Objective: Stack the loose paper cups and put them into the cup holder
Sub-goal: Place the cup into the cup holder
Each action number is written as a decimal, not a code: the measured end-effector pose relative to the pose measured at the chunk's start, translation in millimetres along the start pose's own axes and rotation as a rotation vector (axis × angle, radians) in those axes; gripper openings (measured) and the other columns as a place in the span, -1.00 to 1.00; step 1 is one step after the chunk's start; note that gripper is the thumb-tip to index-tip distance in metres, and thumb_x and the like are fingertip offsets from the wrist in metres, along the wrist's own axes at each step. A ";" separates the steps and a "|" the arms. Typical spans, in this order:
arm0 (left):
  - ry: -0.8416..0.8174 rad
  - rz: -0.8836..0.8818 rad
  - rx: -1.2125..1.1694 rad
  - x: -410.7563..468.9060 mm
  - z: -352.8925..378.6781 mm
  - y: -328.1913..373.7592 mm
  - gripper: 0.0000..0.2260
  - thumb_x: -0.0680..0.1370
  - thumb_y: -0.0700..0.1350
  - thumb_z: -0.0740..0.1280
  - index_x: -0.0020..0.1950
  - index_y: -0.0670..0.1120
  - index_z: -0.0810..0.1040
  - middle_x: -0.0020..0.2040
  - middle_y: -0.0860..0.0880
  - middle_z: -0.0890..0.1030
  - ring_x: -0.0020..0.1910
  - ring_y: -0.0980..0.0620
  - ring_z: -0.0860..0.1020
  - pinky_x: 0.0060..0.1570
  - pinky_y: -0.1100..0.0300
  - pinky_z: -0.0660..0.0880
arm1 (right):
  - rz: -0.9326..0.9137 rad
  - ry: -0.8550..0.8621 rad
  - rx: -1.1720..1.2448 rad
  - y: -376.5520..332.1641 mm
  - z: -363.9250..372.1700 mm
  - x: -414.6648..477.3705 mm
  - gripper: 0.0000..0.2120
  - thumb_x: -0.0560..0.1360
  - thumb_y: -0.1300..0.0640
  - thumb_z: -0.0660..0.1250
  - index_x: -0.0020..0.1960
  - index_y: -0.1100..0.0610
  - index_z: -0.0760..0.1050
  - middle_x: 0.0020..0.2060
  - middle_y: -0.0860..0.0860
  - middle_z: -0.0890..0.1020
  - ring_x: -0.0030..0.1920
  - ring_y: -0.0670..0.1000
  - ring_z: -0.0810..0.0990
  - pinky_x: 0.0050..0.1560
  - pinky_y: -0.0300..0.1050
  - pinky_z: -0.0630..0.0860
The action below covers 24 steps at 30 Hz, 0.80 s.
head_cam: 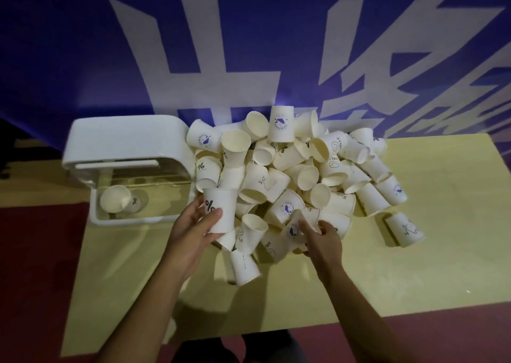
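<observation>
A big heap of loose white paper cups (290, 174) lies on the pale yellow table (442, 224). My left hand (195, 228) grips one upside-down cup with a % mark (222, 210) at the heap's near left edge. My right hand (322, 238) pinches a cup with a blue round logo (294, 227) at the heap's front. The white cup holder (124, 147) stands at the left with its lid raised. Inside it lies one cup on its side (116, 198).
One lone cup (405, 228) lies apart to the right of the heap. A blue banner with large white characters (249, 44) hangs behind the table. Dark red floor (36, 266) shows left of and in front of the table.
</observation>
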<state>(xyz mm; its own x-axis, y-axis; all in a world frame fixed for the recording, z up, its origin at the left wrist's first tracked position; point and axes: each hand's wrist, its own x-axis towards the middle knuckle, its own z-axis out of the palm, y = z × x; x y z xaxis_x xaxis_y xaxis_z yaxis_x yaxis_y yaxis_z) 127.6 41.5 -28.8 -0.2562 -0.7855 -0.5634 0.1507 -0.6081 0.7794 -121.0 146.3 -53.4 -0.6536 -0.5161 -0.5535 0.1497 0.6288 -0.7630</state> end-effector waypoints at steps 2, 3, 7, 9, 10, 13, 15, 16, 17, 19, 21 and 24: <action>-0.040 0.036 0.079 -2.0 -10.1 3.6 -0.49 0.48 -0.12 0.53 0.42 -0.07 0.53 0.27 -0.11 0.67 0.24 -0.15 0.65 0.21 -0.17 0.59 | -0.082 0.009 -0.065 -3.1 0.5 -9.3 -0.82 0.52 -0.01 0.47 0.05 0.02 0.58 -0.07 -0.02 0.69 -0.11 -0.02 0.66 -0.37 -0.20 0.56; -0.043 0.053 0.112 -3.5 -16.3 5.6 -0.45 0.41 -0.05 0.55 0.39 -0.06 0.56 0.25 -0.11 0.68 0.23 -0.16 0.65 0.20 -0.17 0.59 | -0.130 0.017 -0.109 -5.7 2.3 -15.0 -0.79 0.51 -0.02 0.48 0.08 0.03 0.57 -0.07 -0.04 0.68 -0.11 -0.05 0.64 -0.35 -0.23 0.53; -0.009 0.136 0.244 -12.7 -51.6 18.3 -0.37 0.27 0.06 0.57 0.33 0.05 0.57 0.19 0.02 0.70 0.18 -0.04 0.67 0.13 -0.10 0.63 | -0.273 0.042 -0.194 -17.1 22.4 -45.3 -0.60 0.44 -0.06 0.56 0.17 -0.02 0.48 -0.01 -0.14 0.61 -0.02 -0.06 0.59 -0.17 -0.12 0.51; 0.000 0.173 0.309 -17.0 -78.7 25.9 -0.39 0.29 0.02 0.59 0.32 0.09 0.55 0.21 0.08 0.69 0.20 0.02 0.65 0.14 -0.04 0.62 | -0.352 0.030 -0.249 -21.3 43.9 -64.5 -0.50 0.41 -0.08 0.58 0.25 -0.01 0.46 0.04 -0.13 0.59 0.00 -0.07 0.56 -0.14 -0.18 0.49; 0.018 0.195 0.334 -19.3 -94.0 30.7 -0.40 0.30 -0.01 0.60 0.31 0.11 0.54 0.22 0.11 0.68 0.21 0.06 0.64 0.15 0.00 0.61 | -0.390 0.013 -0.264 -23.3 57.9 -74.4 -0.47 0.40 -0.07 0.59 0.27 0.00 0.46 0.06 -0.13 0.58 0.02 -0.07 0.56 -0.13 -0.23 0.48; 0.076 0.258 0.395 -23.3 -141.0 42.5 -0.37 0.26 0.01 0.61 0.30 0.15 0.52 0.23 0.16 0.65 0.23 0.13 0.61 0.15 0.09 0.59 | -0.495 -0.046 -0.274 -31.4 103.6 -103.1 -0.44 0.37 -0.01 0.63 0.26 -0.03 0.45 0.07 -0.18 0.58 0.03 -0.17 0.56 -0.11 -0.29 0.49; 0.108 0.301 0.430 -24.6 -177.2 50.4 -0.34 0.26 0.00 0.62 0.32 0.15 0.49 0.23 0.17 0.63 0.25 0.14 0.58 0.12 0.14 0.60 | -0.535 -0.090 -0.283 -35.3 138.3 -121.4 -0.46 0.35 -0.03 0.63 0.21 -0.11 0.43 0.04 -0.28 0.56 0.04 -0.28 0.55 -0.12 -0.31 0.48; 0.125 0.321 0.442 -23.4 -191.6 52.3 -0.32 0.27 -0.04 0.64 0.33 0.15 0.48 0.23 0.18 0.61 0.26 0.14 0.58 0.12 0.15 0.61 | -0.528 -0.113 -0.270 -36.4 151.8 -129.0 -0.46 0.34 -0.04 0.63 0.20 -0.14 0.42 0.04 -0.30 0.56 0.04 -0.31 0.55 -0.12 -0.33 0.47; 0.143 0.348 0.442 -22.6 -207.1 55.9 -0.31 0.28 -0.10 0.65 0.35 0.15 0.47 0.24 0.19 0.59 0.26 0.14 0.57 0.12 0.18 0.61 | -0.516 -0.138 -0.253 -37.7 168.4 -137.0 -0.45 0.34 -0.05 0.63 0.21 -0.16 0.42 0.06 -0.31 0.56 0.05 -0.32 0.55 -0.13 -0.36 0.48; 0.171 0.418 0.436 -17.8 -234.5 63.7 -0.30 0.29 -0.13 0.64 0.36 0.14 0.47 0.27 0.21 0.57 0.28 0.16 0.55 0.12 0.26 0.58 | -0.512 -0.171 -0.241 -37.2 197.7 -148.8 -0.42 0.35 -0.04 0.62 0.25 -0.19 0.41 0.10 -0.33 0.55 0.09 -0.33 0.55 -0.12 -0.42 0.49; 0.175 0.492 0.477 -8.2 -253.6 70.7 -0.34 0.30 -0.12 0.61 0.34 0.15 0.46 0.25 0.26 0.57 0.25 0.23 0.55 0.11 0.32 0.53 | -0.523 -0.194 -0.245 -34.5 219.5 -156.5 -0.43 0.35 -0.04 0.62 0.26 -0.20 0.43 0.12 -0.33 0.57 0.12 -0.36 0.53 -0.07 -0.42 0.50; 0.174 0.539 0.573 13.6 -276.0 77.6 -0.33 0.31 -0.15 0.65 0.33 0.17 0.46 0.24 0.25 0.57 0.24 0.21 0.55 0.14 0.29 0.50 | -0.520 -0.190 -0.261 -30.4 245.2 -163.0 -0.43 0.33 -0.12 0.62 0.27 -0.24 0.48 0.13 -0.31 0.61 0.13 -0.28 0.56 0.08 -0.20 0.55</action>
<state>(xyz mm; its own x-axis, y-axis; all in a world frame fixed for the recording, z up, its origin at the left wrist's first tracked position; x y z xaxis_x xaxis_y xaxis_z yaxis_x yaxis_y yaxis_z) 399.3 -48.1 -51.6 -0.1284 -0.9894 -0.0675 -0.3145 -0.0239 0.9490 162.9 68.7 -21.8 -0.4450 -0.8733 -0.1984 -0.3563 0.3759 -0.8554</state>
